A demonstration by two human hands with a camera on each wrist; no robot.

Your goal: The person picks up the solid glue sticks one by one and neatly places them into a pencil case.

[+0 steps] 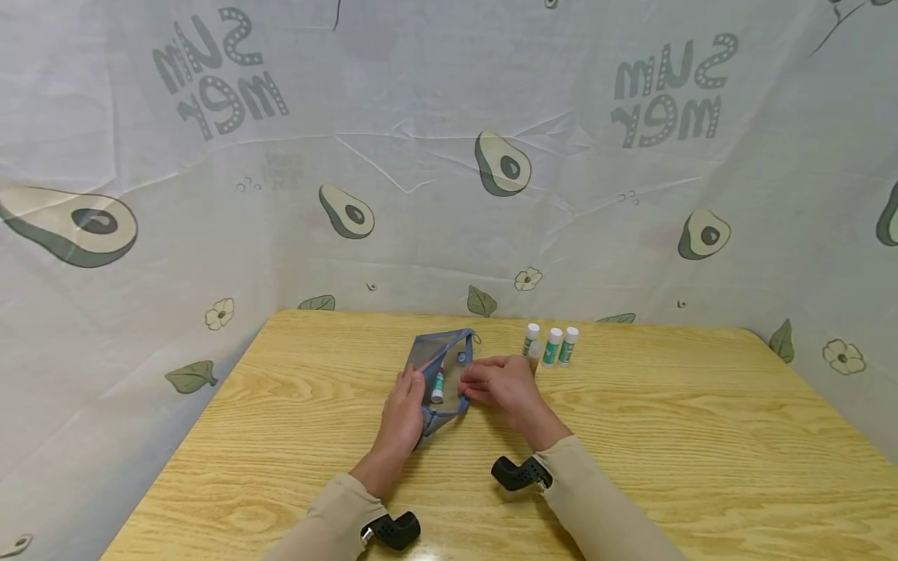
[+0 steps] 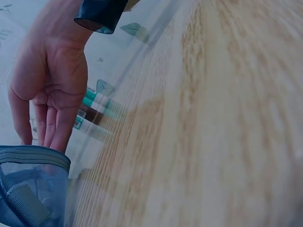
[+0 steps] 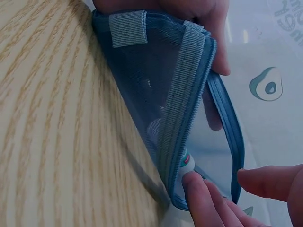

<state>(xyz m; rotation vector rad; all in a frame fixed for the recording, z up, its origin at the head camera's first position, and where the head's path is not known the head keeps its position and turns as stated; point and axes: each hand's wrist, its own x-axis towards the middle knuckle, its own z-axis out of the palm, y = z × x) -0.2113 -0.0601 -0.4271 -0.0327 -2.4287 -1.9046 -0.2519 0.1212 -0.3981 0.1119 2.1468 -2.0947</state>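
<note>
Left hand (image 1: pixel 403 409) and right hand (image 1: pixel 510 388) flank, in head view, a soft blue mesh zip pouch (image 1: pixel 451 380) toward the wood-grain table's (image 1: pixel 673 421) far edge; it looks light, floppy, best held by its rim. Left wrist: my right fingers reach, nearly straight, to its mouth. Right wrist: my left grips its side; right thumb stands apart from the fingers.
</note>
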